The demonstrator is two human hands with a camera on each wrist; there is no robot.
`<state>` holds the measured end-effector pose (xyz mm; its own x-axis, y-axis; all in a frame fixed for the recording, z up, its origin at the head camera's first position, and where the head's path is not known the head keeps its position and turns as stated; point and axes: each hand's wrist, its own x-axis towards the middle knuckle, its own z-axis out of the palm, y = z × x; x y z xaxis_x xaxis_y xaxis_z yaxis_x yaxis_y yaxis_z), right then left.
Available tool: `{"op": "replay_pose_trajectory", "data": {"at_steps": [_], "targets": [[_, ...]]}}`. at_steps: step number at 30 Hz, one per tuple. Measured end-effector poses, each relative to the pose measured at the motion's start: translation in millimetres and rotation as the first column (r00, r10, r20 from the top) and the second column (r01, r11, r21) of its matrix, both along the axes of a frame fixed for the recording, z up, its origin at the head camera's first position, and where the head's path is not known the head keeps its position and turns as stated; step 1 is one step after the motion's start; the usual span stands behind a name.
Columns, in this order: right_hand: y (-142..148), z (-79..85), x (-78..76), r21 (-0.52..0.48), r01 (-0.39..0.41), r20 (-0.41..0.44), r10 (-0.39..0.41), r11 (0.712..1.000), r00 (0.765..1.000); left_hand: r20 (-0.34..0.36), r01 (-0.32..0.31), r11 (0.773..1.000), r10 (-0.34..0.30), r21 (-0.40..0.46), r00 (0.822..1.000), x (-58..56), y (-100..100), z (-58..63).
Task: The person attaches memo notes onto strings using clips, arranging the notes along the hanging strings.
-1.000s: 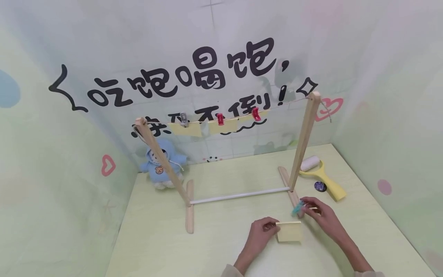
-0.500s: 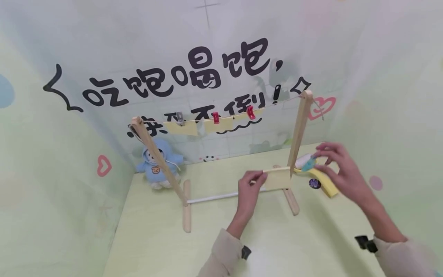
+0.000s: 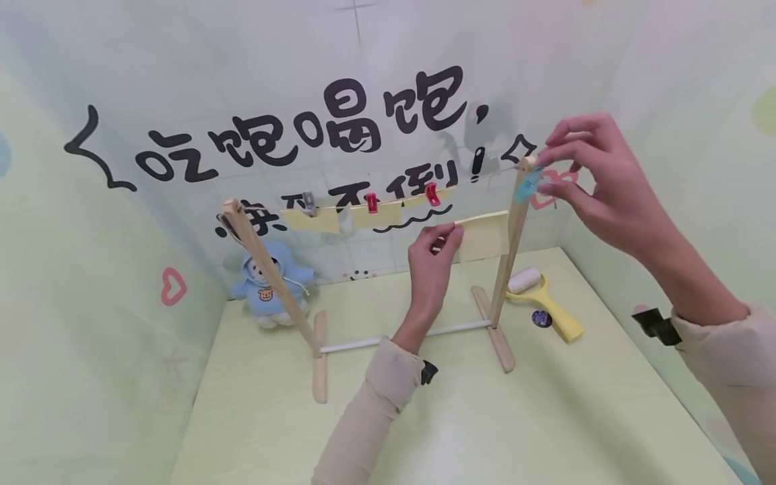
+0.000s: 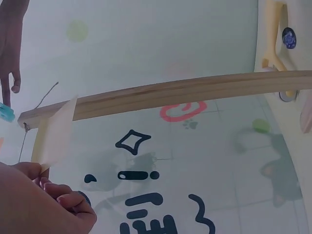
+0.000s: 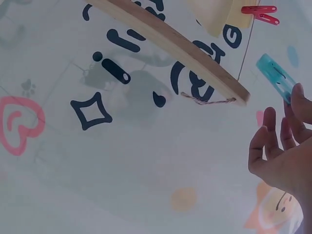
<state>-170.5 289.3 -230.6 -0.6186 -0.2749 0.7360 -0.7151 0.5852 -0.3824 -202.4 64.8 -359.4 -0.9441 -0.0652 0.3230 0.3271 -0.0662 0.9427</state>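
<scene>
My left hand point(image 3: 433, 266) pinches a pale yellow paper note point(image 3: 483, 237) by its left upper corner, just below the string point(image 3: 485, 180) of a wooden rack. The note's top edge is folded over, as the left wrist view also shows the paper point(image 4: 57, 136) beside the right post point(image 4: 170, 95). Near the top of that post, my right hand point(image 3: 612, 185) pinches a teal clothespin point(image 3: 526, 186) between thumb and fingers. The clothespin point(image 5: 275, 75) points away from the fingers in the right wrist view. Two red clothespins point(image 3: 372, 203) and one grey clothespin point(image 3: 308, 204) hold yellow notes point(image 3: 321, 220) on the string.
A white rod point(image 3: 351, 345) joins the rack's feet. A plush toy in a blue hoodie point(image 3: 271, 289) sits behind the left post point(image 3: 273, 276). To the right lie a yellow-handled lint roller point(image 3: 560, 316) and a dark round object point(image 3: 541, 318). Printed cloth walls stand around the table point(image 3: 254, 431).
Both hands have risen from near the table to string height, the left carrying the note and the right the teal clothespin. The hanging notes stay in place.
</scene>
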Motion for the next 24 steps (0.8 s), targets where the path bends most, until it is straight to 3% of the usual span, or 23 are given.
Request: {"op": "replay_pose_trajectory", "data": {"at_steps": [12,24], "targets": [[-19.1,24.2,-28.7,0.027,-0.038,-0.019,0.039,0.999,0.999,-0.032,-0.020,0.999,0.021,0.040,0.999,-12.9,6.9,23.8],[-30.0,21.3,-43.7,0.055,-0.058,0.013,0.057,0.997,0.998,-0.022,-0.036,0.990,0.040,0.134,0.999,-19.3,18.6,29.7]]}}
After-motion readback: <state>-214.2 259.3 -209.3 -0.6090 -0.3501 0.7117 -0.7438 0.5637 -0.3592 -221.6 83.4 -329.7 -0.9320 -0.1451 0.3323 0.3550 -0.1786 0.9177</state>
